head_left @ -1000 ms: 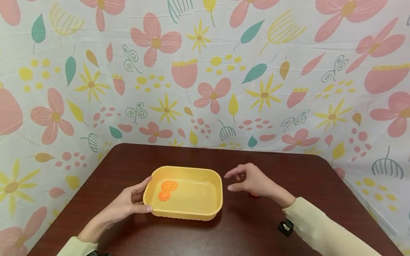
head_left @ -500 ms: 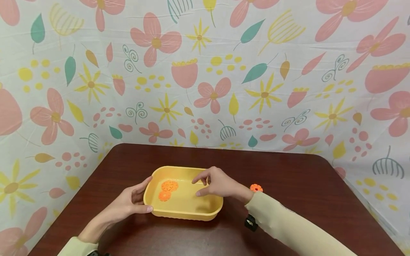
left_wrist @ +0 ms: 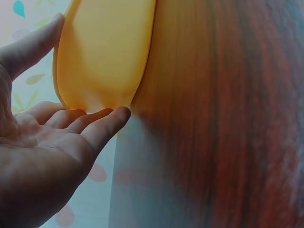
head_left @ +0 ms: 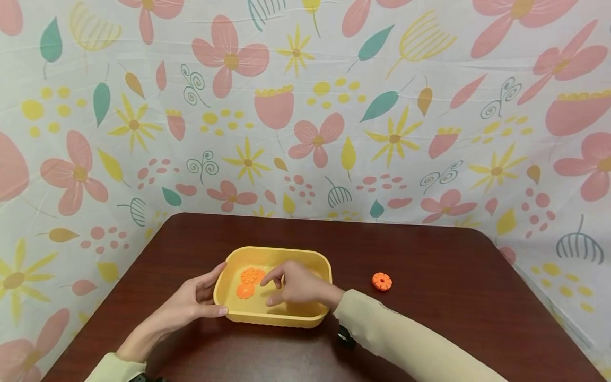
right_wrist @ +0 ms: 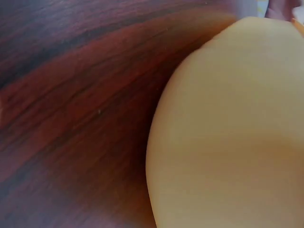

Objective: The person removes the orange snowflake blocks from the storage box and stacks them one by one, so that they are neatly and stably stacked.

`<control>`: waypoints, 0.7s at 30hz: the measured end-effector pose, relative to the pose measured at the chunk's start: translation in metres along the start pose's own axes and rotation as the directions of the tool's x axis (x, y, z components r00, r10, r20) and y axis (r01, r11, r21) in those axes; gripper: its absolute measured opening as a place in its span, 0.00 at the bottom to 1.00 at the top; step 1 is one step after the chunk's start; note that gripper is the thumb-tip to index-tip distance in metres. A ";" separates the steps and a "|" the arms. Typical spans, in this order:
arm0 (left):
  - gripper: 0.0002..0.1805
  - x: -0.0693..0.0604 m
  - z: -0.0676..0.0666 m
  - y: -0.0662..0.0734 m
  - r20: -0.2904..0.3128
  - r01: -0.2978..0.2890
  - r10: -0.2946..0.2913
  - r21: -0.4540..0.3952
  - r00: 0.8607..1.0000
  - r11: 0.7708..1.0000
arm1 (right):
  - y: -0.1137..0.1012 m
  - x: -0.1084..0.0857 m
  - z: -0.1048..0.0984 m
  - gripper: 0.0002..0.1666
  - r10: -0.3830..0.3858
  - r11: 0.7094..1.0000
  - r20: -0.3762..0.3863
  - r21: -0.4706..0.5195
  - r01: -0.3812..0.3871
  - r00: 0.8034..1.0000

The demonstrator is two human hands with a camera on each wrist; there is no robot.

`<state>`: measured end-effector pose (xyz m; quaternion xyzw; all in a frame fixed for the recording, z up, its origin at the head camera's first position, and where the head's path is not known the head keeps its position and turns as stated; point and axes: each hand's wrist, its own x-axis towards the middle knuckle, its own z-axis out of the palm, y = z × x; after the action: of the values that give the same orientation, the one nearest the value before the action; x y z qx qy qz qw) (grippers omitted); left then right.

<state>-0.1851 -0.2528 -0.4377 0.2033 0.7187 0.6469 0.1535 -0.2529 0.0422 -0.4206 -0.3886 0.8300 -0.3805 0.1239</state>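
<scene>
Fingers [head_left: 273, 274] parted, empty right hand [head_left: 300, 284] apparently reaches inside yellow rectangular tray [head_left: 274, 318], which left hand [head_left: 188, 302] grips, for orange notched discs [head_left: 245, 294] needing pinching.

Beyond the hands [head_left: 191, 302] hangs a white patterned cloth [head_left: 334, 69] – pink flowers [head_left: 318, 140], starry yellow blooms [head_left: 394, 139], teal leaves [head_left: 379, 106] and thin curling sprigs [head_left: 202, 167] – filling the whole backdrop and reaching around to the left and right of them as well. Faint creases run across it. Under the hands spreads a dark reddish-brown table [head_left: 448, 265], streaked with wood grain, its far corners rounded. Soft light leaves a dull sheen on the tabletop nearer than the hands.
</scene>
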 end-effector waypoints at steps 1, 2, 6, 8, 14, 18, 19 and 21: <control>0.56 0.000 0.000 0.000 0.000 -0.001 0.001 0.002 1.000 1.000 | 0.000 0.001 0.002 0.19 -0.005 1.000 0.002 -0.001 0.005 1.000; 0.56 0.000 0.000 0.000 0.001 -0.002 0.002 0.002 1.000 1.000 | -0.001 0.003 0.003 0.20 -0.009 1.000 0.005 -0.001 0.009 1.000; 0.55 -0.001 0.000 0.001 0.005 -0.005 0.005 0.005 1.000 1.000 | -0.001 0.008 0.009 0.20 -0.011 1.000 0.010 -0.009 0.011 1.000; 0.55 -0.001 0.000 0.001 0.007 -0.009 0.009 0.010 1.000 1.000 | 0.000 0.011 0.012 0.20 -0.008 1.000 0.007 -0.015 0.009 1.000; 0.55 0.000 0.000 0.002 0.002 -0.012 0.012 0.027 1.000 1.000 | -0.001 0.018 0.019 0.19 0.005 0.999 0.019 -0.037 -0.005 1.000; 0.55 0.000 0.000 0.003 -0.003 -0.005 0.005 0.029 1.000 1.000 | -0.004 0.021 0.020 0.19 0.016 0.999 0.041 -0.036 -0.014 0.999; 0.55 0.000 0.000 0.002 -0.004 -0.005 0.006 0.027 1.000 1.000 | -0.004 0.021 0.020 0.20 0.015 0.999 0.049 -0.036 -0.013 0.999; 0.55 -0.001 0.000 0.002 -0.002 -0.004 0.004 0.021 1.000 1.000 | -0.006 0.021 0.020 0.21 0.008 0.999 0.067 -0.033 -0.006 0.998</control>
<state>-0.1843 -0.2529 -0.4358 0.2057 0.7252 0.6398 0.1493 -0.2536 0.0134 -0.4285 -0.4002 0.8328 -0.3532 0.1465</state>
